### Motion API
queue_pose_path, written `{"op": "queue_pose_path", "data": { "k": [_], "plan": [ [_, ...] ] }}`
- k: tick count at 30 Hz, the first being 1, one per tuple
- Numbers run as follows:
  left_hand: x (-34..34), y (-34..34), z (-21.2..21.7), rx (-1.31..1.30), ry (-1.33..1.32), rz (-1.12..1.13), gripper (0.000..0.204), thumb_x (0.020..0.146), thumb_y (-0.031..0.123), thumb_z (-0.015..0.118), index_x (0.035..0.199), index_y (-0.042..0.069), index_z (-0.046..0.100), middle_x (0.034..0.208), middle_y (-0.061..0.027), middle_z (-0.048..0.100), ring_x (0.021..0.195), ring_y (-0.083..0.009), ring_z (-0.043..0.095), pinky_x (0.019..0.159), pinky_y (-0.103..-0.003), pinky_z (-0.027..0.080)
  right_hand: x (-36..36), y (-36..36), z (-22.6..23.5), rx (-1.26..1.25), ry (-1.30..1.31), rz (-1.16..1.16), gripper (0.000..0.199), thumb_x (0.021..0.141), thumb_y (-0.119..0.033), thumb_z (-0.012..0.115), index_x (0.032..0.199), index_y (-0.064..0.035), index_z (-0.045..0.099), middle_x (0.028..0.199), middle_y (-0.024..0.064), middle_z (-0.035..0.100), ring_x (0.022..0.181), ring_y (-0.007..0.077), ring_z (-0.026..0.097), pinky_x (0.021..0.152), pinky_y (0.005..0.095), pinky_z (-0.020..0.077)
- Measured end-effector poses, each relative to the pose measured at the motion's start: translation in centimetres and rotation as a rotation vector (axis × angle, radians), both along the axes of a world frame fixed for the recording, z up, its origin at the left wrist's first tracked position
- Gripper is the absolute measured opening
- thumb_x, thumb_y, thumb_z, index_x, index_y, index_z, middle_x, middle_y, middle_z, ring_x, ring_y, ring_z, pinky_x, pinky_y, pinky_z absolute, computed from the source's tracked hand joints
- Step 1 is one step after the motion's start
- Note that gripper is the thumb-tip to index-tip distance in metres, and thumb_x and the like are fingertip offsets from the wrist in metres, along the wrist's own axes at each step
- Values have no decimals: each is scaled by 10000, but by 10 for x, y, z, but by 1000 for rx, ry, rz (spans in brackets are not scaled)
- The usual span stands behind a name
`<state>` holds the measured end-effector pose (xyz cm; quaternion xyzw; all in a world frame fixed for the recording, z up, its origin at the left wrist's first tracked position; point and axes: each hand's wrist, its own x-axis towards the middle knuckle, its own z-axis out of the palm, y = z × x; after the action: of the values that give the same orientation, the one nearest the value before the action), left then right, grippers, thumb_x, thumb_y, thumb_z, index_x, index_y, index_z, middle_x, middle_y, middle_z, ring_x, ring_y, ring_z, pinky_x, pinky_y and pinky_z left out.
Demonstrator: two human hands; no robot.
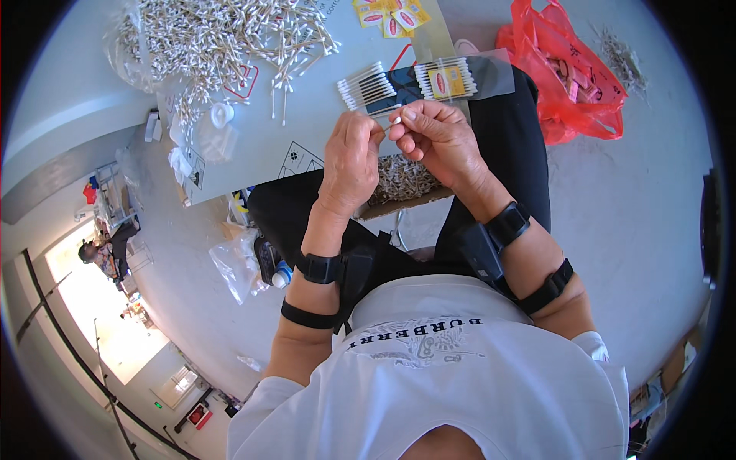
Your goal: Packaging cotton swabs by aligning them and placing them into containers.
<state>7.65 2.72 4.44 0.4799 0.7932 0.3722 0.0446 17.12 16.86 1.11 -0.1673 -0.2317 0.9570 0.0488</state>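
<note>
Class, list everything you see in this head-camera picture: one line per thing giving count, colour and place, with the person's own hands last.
Loose cotton swabs: a large heap, white, far left of the board.
Flat grey cardboard board: one, across the lap.
Aligned swab bundles: two, white, just beyond the hands; the right one lies in a clear sleeve with a yellow label.
Yellow-red paper labels: several, at the board's far edge.
Red plastic bag: one, on the floor at the right.
Clear plastic bags: crumpled, on the floor at the left.
Left hand: pinching at the swabs.
Right hand: fingertips holding white swab tips.
</note>
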Motion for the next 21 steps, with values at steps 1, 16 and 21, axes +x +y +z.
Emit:
{"op": "queue_pose_path", "data": {
  "k": [1,16,21],
  "plan": [
    [1,-1,0,2,1,1,213,779,-110,610,892,20,484,831,-141,551,796,-374,553,665,-453,459,0,-1,-2,-25,11,5,184,997,-127,566,1001,19,678,820,89,706,625,97,610,527,206,468],
    [14,-11,0,-12,-439,142,85,928,1,589,895,-5,511,750,-96,585,661,-213,576,623,-311,477,-1,-4,-7,104,-75,11,139,935,-61,645,1050,-17,710,827,49,711,658,73,617,573,202,487],
    [15,-9,-2,22,-578,154,67,933,-1,588,900,-7,530,732,-57,573,651,-142,559,614,-285,476,-1,-4,-6,130,-74,-7,125,938,-90,652,1020,-25,721,827,46,710,661,74,615,579,205,485]
  ]
}}
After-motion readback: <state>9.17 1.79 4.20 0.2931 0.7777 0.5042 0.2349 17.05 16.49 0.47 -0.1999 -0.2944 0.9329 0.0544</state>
